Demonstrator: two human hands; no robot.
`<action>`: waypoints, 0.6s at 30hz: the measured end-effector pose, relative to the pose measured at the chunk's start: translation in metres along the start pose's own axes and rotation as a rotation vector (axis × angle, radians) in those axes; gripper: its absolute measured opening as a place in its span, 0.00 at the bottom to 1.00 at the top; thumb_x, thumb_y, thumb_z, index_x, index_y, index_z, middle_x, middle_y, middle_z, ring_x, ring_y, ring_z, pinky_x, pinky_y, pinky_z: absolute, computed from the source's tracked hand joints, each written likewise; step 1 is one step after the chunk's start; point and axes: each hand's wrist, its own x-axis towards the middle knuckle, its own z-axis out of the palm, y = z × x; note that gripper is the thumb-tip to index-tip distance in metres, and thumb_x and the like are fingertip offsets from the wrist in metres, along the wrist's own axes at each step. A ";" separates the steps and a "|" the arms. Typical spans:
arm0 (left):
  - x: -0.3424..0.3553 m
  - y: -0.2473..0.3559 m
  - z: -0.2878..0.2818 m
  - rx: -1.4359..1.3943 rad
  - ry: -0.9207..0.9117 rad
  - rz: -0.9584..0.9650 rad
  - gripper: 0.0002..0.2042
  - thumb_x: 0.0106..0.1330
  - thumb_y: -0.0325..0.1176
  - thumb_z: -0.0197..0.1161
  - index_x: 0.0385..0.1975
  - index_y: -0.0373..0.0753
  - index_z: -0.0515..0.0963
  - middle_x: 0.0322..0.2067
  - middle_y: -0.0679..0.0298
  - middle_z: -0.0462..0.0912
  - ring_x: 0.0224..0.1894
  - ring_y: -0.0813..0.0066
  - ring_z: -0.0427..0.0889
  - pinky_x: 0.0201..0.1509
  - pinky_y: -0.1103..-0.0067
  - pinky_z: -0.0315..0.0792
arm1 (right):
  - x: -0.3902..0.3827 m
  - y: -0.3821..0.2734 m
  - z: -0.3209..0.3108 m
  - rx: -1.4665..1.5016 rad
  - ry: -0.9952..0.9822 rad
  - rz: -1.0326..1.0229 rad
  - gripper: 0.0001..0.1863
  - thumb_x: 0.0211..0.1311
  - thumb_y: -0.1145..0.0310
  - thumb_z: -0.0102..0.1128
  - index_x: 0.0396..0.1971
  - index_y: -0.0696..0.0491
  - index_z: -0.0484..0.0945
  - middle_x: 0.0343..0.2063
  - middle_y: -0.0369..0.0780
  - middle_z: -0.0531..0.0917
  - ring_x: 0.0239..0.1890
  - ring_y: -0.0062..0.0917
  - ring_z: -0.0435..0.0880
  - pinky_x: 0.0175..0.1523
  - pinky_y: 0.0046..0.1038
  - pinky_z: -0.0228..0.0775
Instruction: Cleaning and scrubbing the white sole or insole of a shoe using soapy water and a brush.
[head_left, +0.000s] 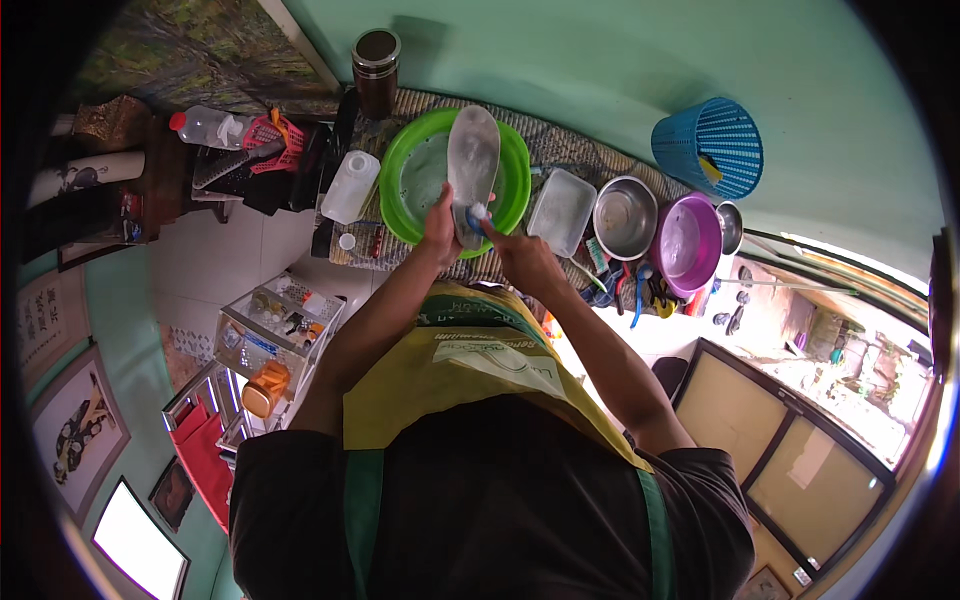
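Grn basin (388, 190): L half free fr. above | L blkd: white jug (350, 188) | R blkd: clr tray (562, 212)

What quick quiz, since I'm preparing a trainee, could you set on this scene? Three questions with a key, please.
1. True or false: the blue basket is to the right of the green basin.
2. What sits between the clear rectangular container and the purple basin?
3. Fill in: the person's ____ hand grips the long translucent item.

Key:
1. True.
2. A round metal bowl.
3. Left; the left hand is wrapped around its lower part.
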 end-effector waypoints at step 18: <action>-0.044 0.010 -0.004 0.178 -0.043 -0.183 0.28 0.82 0.56 0.33 0.61 0.39 0.70 0.46 0.53 0.85 0.34 0.68 0.84 0.37 0.72 0.80 | 0.031 0.022 -0.014 -0.241 0.036 -0.058 0.33 0.63 0.74 0.50 0.67 0.30 0.72 0.38 0.48 0.87 0.40 0.43 0.88 0.45 0.44 0.81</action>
